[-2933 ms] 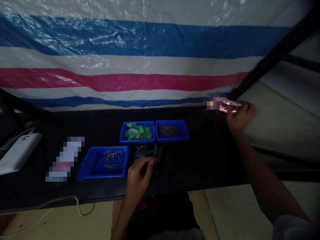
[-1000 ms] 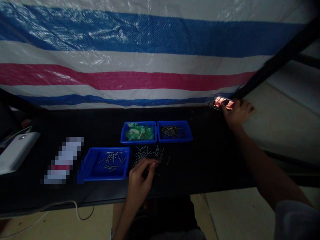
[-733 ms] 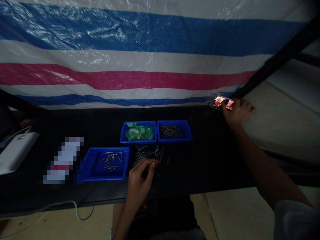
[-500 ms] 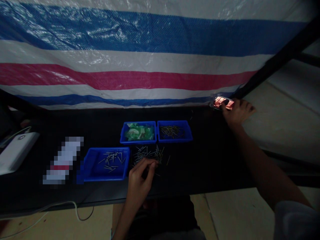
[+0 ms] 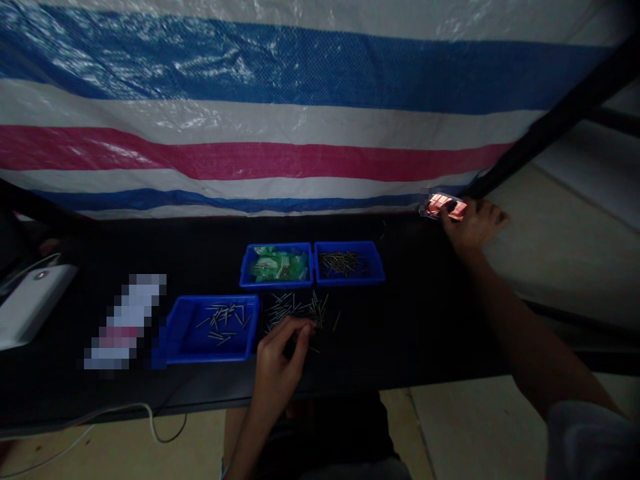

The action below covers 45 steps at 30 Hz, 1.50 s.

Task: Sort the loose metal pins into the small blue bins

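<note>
Holds the fingers of the left hand (image 5: 280, 350) in a curled pinch, with thumb near index, at the near side of a scatter of slim metal pins (image 5: 290, 303). Cannot tell whether grasping one: too dark and too fine at the tips. Probably pinches so because of the slenderness of such pieces. Hides part of the scatter behind the knuckles.

Just left of those fingers, has a blue front tray (image 5: 187, 333) with loose pins (image 5: 225, 313) inside, presumably so close for a short reach. Beyond the fingers, has two more blue trays side by side, perhaps to keep unlike pieces apart: a packet tray (image 5: 277, 285) with pale green packets (image 5: 271, 265) and a pin tray (image 5: 350, 281) with duller pins (image 5: 340, 261).

Well to the right and farther beyond, lays the thumb of the right hand (image 5: 473, 223) over the lit screen of a phone (image 5: 455, 208); cannot tell whether gripping its back or only touching. Apparently has it tilted up near the striped tarpaulin (image 5: 300, 160) for easy viewing. Loses its left end under pixelation.

Far left of the left fingers, shows a slab (image 5: 125, 320) fully pixelated on the black desk (image 5: 415, 320), then a white casing (image 5: 37, 307), cut off by the view's edge and hard to identify.
</note>
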Each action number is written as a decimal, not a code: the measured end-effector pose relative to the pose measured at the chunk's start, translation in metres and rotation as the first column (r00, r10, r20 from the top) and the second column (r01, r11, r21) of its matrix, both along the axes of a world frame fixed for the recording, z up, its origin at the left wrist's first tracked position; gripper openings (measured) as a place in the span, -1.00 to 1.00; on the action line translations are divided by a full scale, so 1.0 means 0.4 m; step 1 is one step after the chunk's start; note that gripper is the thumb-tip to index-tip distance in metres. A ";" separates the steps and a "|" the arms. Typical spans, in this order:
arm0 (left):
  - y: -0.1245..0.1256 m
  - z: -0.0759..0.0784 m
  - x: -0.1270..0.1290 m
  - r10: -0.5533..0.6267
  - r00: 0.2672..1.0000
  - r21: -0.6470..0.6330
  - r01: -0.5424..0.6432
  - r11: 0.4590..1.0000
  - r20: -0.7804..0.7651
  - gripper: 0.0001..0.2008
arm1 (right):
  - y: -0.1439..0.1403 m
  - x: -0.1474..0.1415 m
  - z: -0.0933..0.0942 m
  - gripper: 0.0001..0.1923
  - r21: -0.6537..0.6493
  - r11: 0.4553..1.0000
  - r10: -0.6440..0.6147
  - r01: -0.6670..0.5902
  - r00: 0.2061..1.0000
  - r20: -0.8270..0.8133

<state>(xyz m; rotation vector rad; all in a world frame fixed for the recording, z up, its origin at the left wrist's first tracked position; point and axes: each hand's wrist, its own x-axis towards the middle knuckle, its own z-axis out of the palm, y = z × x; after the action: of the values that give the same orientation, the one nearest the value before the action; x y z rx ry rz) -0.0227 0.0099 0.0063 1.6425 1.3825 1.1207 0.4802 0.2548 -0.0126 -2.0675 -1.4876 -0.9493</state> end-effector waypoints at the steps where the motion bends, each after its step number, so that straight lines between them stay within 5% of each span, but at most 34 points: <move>1: 0.000 0.000 0.000 -0.001 1.000 -0.002 0.001 1.000 0.000 -0.80 | 0.000 0.001 0.000 -0.37 0.002 1.000 0.002 -0.002 1.000 0.003; 29: -0.002 -0.010 -0.003 -0.016 1.000 -0.012 0.016 1.000 0.006 -0.82 | -0.030 -0.031 0.034 -0.35 -0.114 0.993 -0.046 0.043 0.999 -0.018; 45: 0.001 -0.007 -0.001 -0.022 1.000 -0.009 0.022 1.000 -0.001 -0.82 | -0.111 0.068 0.105 -0.41 -0.282 0.959 0.071 -0.020 0.982 0.173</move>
<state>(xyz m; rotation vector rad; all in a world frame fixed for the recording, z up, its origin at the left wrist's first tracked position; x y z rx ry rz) -0.0232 0.0105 0.0034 1.6487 1.3647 1.0995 0.5074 0.2102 0.0295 -2.1745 -1.8498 -0.9800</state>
